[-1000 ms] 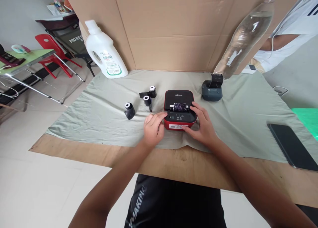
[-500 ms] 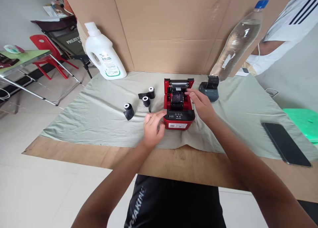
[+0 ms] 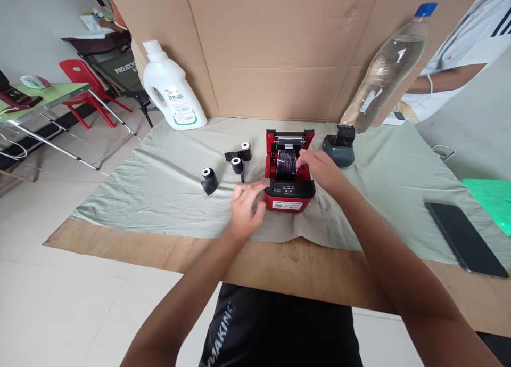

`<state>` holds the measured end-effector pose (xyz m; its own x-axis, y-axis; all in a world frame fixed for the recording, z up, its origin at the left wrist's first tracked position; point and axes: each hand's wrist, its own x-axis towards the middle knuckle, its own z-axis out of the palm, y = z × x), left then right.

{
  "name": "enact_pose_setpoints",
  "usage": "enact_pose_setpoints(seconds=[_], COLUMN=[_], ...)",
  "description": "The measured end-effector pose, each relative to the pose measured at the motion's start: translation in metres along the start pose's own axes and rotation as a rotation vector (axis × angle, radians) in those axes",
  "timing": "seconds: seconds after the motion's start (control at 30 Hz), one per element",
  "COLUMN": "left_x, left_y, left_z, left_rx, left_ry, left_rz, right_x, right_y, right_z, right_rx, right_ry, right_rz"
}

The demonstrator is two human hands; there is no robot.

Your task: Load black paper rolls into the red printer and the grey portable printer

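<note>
A small red and black label printer [image 3: 289, 199] sits on a pale green cloth [image 3: 159, 186], its lid [image 3: 290, 135] swung up. A black roll [image 3: 286, 163] lies in its open bay. My right hand [image 3: 325, 170] reaches in from the right, fingertips closed on the roll's right end. My left hand [image 3: 245, 210] is curled against the printer's front left corner, thumb on its top edge. Three loose black rolls [image 3: 208, 179] [image 3: 237, 164] [image 3: 245, 150] lie just left of the printer.
A grey printer [image 3: 339, 151] with its lid up stands behind my right hand. A white detergent jug [image 3: 171, 92] and a clear water bottle [image 3: 383, 71] lean by the cardboard wall [image 3: 275, 52]. A black phone [image 3: 465, 239] lies at the right. Another person's arm [image 3: 451, 79] shows behind.
The printer's lid went from shut to swung up. My right hand left the front edge, lifted the lid and has settled on the roll inside. My left hand stayed at the corner.
</note>
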<state>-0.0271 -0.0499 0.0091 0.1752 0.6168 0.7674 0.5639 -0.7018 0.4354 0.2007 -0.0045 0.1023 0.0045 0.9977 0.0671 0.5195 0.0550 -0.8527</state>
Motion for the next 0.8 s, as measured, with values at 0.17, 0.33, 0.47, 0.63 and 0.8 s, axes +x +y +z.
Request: enact_pose_setpoints(seconds=[0.17,0.33,0.47,0.63,0.8], left_x=[0.03,0.103,0.142,0.155,0.155], left_y=[-0.011,-0.025,-0.02,-0.014,-0.012], left_z=[-0.01,-0.01,0.008,0.037,0.041], left_rx=[-0.004,-0.167,-0.133,0.069,0.102], left_ry=[0.027,-0.519,-0.963,-1.128,-1.071], left_rz=[-0.05,0.018,-0.015,-0.018,0.036], right_x=[-0.009,-0.022,-0.034,-0.043,-0.045], right_y=[-0.018,-0.028,-0.032,-0.04,-0.04], right_z=[-0.022,-0.032,-0.035,-0.035,-0.037], right_rx=[0.089,-0.095,-0.201,-0.253,-0.218], right_ry=[-0.351,-0.426,-0.469,-0.478,-0.417], right_rz=[-0.042,-0.171,-0.151,-0.103,-0.134])
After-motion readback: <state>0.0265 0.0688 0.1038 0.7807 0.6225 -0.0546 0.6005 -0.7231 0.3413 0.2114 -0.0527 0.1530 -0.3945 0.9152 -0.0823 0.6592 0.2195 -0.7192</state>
